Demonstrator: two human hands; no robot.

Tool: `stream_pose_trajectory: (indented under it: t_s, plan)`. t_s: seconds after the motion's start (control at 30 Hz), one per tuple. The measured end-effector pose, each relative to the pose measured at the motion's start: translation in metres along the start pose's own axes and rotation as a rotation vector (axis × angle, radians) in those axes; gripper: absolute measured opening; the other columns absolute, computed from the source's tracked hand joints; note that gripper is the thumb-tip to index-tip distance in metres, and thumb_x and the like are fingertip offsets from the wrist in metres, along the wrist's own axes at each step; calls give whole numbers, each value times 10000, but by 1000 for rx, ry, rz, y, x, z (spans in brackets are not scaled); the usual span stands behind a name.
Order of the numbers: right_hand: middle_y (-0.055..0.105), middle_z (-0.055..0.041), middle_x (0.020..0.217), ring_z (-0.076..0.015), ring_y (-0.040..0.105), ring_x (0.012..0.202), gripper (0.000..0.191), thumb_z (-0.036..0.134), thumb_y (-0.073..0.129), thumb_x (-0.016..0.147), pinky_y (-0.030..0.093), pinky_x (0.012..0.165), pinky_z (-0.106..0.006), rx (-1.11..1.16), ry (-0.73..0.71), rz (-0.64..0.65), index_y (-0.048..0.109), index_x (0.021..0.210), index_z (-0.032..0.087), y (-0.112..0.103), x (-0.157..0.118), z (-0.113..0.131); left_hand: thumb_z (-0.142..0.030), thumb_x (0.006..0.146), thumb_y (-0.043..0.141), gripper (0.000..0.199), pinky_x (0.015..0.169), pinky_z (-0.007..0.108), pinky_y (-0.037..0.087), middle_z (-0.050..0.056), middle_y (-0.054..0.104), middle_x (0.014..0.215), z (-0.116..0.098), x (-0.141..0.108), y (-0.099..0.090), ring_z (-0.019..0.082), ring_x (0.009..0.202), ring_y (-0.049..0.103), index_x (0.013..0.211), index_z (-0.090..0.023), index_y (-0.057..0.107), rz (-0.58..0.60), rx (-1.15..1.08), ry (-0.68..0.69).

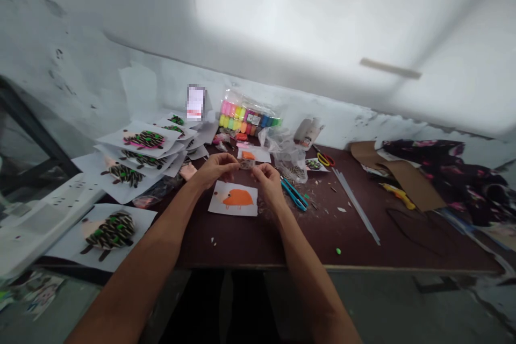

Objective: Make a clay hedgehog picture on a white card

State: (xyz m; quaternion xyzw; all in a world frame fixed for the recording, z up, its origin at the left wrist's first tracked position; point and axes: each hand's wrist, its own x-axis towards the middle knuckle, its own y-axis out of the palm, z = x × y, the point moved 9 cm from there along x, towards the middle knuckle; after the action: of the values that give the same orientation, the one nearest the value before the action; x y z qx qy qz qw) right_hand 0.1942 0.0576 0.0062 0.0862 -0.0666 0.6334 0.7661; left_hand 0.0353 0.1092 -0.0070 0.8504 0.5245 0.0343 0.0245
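My left hand [219, 170] and my right hand [267, 181] are raised over the table's middle, their fingers pinched. A small, clear, crinkled plastic bag [246, 163] stretches between the fingertips; what is inside it is too small to tell. Just below lies a white card [250, 210] bearing an orange clay hedgehog shape [242, 197] with a pale snout and dark eye. Behind the fingers, a piece of orange clay [248, 155] rests on white paper [264, 155]. To the right of my right hand is a blue-handled cutting tool [296, 194].
Finished hedgehog cards [145, 138] are piled at left, beside a white power strip [60, 209]. Colored clay packs [250, 118], a phone [196, 103] and a bottle [312, 133] line the wall. Scissors [325, 159], clear glue sticks [357, 205] and a yellow glue gun [398, 195] lie right.
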Motion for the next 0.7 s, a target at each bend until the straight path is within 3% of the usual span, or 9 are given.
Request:
stream_pose_trajectory:
  t_s: [0.1,0.23,0.37,0.57,0.7]
  plan:
    - [594,25,571,-113,483,547,326,480,776,648,392,554,-243,-7,30,-27,603,658,204,-6,1,-3,-533,649,813,429,402,183,366,-12,602,504,0,-1,1,103,425,552,719,-159,616,-14,-14,-2]
    - [639,0,619,-117,513,549,331,504,753,667,390,537,-243,0,60,-40,670,708,186,-11,1,-4,-554,685,784,431,432,194,404,21,645,528,0,-4,11,108,445,571,773,-141,698,64,24,-51]
    - [661,-18,665,-132,553,611,386,566,683,740,429,578,-251,-60,8,-9,656,670,188,-5,0,1,-567,738,743,435,433,193,412,33,658,538,-2,-6,21,111,455,591,779,-136,707,133,45,-47]
    - [634,20,708,-144,574,656,343,441,809,631,482,639,-273,-40,16,90,629,815,214,11,-3,-3,-545,747,750,430,430,196,432,38,655,536,1,-6,34,130,464,621,787,-121,689,234,55,-55]
    - [620,24,726,-134,562,662,325,411,799,650,473,632,-258,-66,0,85,619,835,214,12,-4,-3,-650,768,682,541,421,203,437,85,707,662,4,-8,43,168,536,676,818,-112,676,276,11,-95]
